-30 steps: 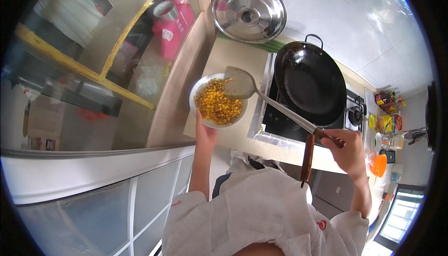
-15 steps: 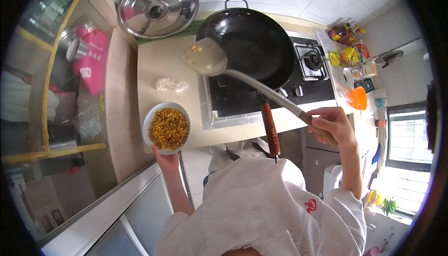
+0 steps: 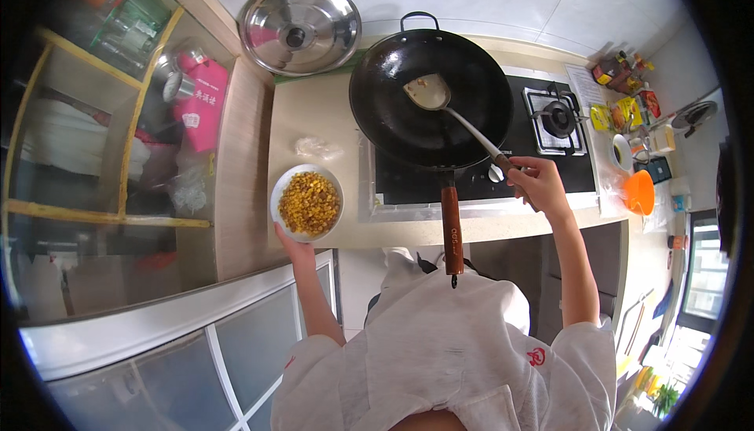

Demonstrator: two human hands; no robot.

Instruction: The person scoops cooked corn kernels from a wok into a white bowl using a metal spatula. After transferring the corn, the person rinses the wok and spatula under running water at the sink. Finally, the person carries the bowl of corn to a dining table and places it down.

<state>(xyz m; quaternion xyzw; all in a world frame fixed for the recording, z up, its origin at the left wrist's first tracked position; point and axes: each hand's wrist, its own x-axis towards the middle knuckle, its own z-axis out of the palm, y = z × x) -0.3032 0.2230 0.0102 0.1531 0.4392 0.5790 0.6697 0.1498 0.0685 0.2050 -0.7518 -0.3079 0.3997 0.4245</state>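
Note:
My left hand (image 3: 295,249) is closed on the lower rim of a white bowl (image 3: 276,225), which is filled with yellow corn kernels (image 3: 311,204) mixed with small brown bits. In my right hand (image 3: 539,187) is the wooden handle of a metal wok spatula (image 3: 471,131); the fingers wrap around it. The spatula's blade lies within the black wok (image 3: 393,121), with a few food bits on it. Whether the blade touches the wok cannot be told. The wok sits on the left burner, and its wooden handle (image 3: 452,231) points toward me.
A steel lid (image 3: 330,26) leans on the wall at the back left. Near the bowl lies a crumpled clear plastic bag (image 3: 318,148). The right gas burner (image 3: 559,120) is bare. Seasoning packets (image 3: 616,115) and an orange container (image 3: 638,192) line the right side.
The spatula blade has moved from above the wok's left rim to inside the wok. My right hand has come inward. My left hand still holds the bowl; the whole view has shifted.

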